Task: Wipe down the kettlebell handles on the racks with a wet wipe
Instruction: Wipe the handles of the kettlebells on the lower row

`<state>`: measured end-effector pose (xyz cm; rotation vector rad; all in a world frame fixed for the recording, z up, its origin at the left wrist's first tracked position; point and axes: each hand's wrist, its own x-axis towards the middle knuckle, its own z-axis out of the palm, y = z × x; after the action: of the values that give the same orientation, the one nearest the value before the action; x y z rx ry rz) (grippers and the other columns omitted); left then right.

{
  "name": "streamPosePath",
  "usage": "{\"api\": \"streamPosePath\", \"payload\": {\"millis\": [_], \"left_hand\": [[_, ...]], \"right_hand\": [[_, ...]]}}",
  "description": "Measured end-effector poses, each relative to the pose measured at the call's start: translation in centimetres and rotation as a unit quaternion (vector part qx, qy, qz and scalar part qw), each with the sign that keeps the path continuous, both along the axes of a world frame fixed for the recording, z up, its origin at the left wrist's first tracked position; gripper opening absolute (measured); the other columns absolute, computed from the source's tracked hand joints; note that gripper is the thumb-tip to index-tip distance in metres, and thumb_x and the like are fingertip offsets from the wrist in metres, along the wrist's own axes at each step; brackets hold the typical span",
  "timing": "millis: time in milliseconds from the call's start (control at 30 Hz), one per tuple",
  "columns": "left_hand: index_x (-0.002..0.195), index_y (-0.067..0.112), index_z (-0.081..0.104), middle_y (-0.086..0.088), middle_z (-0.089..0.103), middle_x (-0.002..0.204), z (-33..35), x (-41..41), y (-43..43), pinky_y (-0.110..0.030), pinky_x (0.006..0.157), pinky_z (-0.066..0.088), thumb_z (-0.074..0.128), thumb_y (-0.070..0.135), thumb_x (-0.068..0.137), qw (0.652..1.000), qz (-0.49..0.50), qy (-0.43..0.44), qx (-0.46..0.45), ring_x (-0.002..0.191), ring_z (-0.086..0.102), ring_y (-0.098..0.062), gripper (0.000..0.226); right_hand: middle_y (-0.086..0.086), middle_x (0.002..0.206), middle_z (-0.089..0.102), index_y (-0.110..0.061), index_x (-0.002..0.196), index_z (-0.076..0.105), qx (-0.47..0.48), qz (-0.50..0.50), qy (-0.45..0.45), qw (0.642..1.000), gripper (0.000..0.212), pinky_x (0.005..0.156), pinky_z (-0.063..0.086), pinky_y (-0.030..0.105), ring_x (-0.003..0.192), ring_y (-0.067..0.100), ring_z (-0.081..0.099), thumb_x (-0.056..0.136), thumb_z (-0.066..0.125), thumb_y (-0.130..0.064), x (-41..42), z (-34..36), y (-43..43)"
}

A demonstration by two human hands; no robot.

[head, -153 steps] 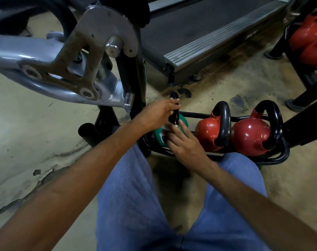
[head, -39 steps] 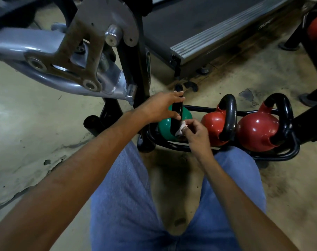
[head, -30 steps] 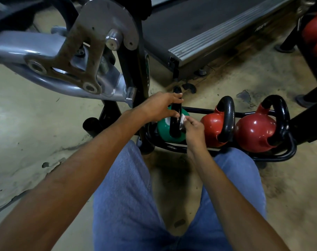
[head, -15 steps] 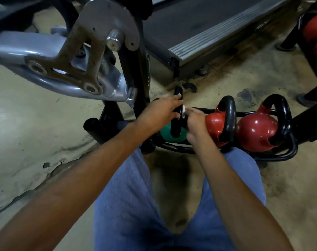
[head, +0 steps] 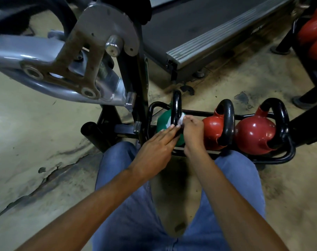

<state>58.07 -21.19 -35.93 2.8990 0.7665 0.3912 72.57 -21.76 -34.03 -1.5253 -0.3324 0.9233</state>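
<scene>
Stained concrete gym floor (head: pixel 36 138); treadmill (head: pixel 199 24) along top of frame. Low black rack (head: pixel 273 160), centre right, holds three bells in row: green kettlebell (head: pixel 163 122) leftmost, small red kettlebell (head: pixel 211 131) in middle, larger red kettlebell (head: pixel 253 134) rightmost. Right hand (head: pixel 192 132): fingers curled, pinching wet wipe (head: pixel 181 120) against right side of green bell's upright black handle (head: pixel 176 105). Left hand (head: pixel 154 149): fingers straight, together, tips resting on green bell by handle base, gripping nothing.

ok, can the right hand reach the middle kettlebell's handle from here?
Probably yes: the right hand, pinching the wipe at the green kettlebell's handle, sits right beside the middle kettlebell's handle, with nothing between.
</scene>
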Motion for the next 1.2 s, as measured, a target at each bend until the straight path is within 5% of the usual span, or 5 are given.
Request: {"api": "streamPosePath", "payload": {"millis": [300, 400, 567, 700, 1200], "left_hand": [[0.142, 0.010, 0.053, -0.012, 0.039, 0.157, -1.1, -1.0, -1.2, -0.040, 0.123, 0.015, 0.067, 0.009, 0.084, 0.998, -0.014, 0.035, 0.050, 0.149, 0.028, -0.024, 0.060], [0.143, 0.008, 0.052, -0.014, 0.040, 0.156, -1.2, -1.1, -1.5, -0.043, 0.124, 0.020, 0.061, 0.010, 0.089, 0.996, -0.021, 0.051, 0.065, 0.150, 0.028, -0.026, 0.055], [0.143, 0.008, 0.051, -0.014, 0.046, 0.151, -1.4, -1.5, -2.6, -0.044, 0.123, 0.023, 0.070, 0.017, 0.086, 0.993, -0.015, 0.099, 0.059, 0.146, 0.036, -0.027, 0.062], [0.139, 0.004, 0.056, -0.018, 0.047, 0.149, -1.7, -1.6, -3.5, -0.044, 0.121, 0.024, 0.080, 0.014, 0.075, 0.993, -0.004, 0.105, 0.057, 0.142, 0.041, -0.032, 0.069], [0.153, 0.005, 0.036, -0.017, 0.016, 0.165, -1.6, -2.1, -3.0, -0.045, 0.125, 0.016, 0.064, 0.015, 0.085, 0.993, -0.006, 0.102, 0.052, 0.153, 0.013, -0.029, 0.074]], "right_hand": [[0.003, 0.111, 0.058, -0.010, 0.106, 0.066, 0.078, 0.029, -0.439, 0.895, 0.010, 0.082, 0.046, 0.012, 0.099, 0.008, 0.057, 0.096, 0.067, -0.010, -1.1, -2.1, -3.0], [0.010, 0.111, 0.062, -0.006, 0.106, 0.069, 0.149, 0.170, -0.643, 0.731, 0.011, 0.088, 0.050, 0.032, 0.103, 0.022, 0.058, 0.097, 0.066, -0.010, 1.8, -1.9, -1.9], [0.001, 0.100, 0.068, -0.018, 0.103, 0.070, 0.018, 0.504, -0.808, 0.305, 0.022, 0.120, 0.025, 0.056, 0.106, 0.024, 0.062, 0.098, 0.050, -0.026, 2.3, 3.0, 1.6], [0.002, 0.113, 0.071, -0.021, 0.106, 0.068, -0.153, 0.579, -0.792, 0.120, 0.020, 0.110, 0.035, 0.052, 0.106, 0.024, 0.066, 0.102, 0.050, -0.030, -1.3, 5.4, 3.2], [0.001, 0.101, 0.072, -0.021, 0.104, 0.068, -0.031, 0.560, -0.799, 0.215, 0.017, 0.120, 0.023, 0.059, 0.104, 0.022, 0.067, 0.100, 0.053, -0.027, 1.7, 6.2, 3.8]]}}
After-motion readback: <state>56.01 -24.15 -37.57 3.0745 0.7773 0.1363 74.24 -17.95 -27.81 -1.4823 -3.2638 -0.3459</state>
